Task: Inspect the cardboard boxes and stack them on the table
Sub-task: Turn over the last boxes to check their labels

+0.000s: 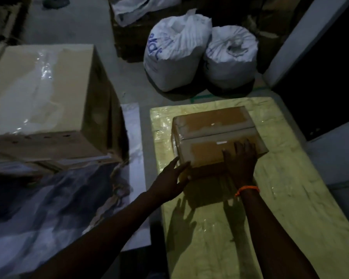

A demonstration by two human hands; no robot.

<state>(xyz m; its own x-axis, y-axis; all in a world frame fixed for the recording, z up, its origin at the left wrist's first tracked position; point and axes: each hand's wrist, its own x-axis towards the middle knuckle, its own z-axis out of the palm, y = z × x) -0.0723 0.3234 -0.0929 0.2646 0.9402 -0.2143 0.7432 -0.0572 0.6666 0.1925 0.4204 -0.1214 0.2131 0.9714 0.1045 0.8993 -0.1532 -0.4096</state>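
A small brown cardboard box, taped along its top seam, sits on the yellow plastic-covered table. My right hand lies flat on the box's near top edge, fingers spread; an orange thread circles that wrist. My left hand is open, fingertips touching the box's near left corner. A much larger taped cardboard box stands to the left, off the table.
Two tied white sacks stand on the floor behind the table. Crumpled plastic sheeting lies at lower left under the big box. A dark doorway or panel is at the right. The room is dim.
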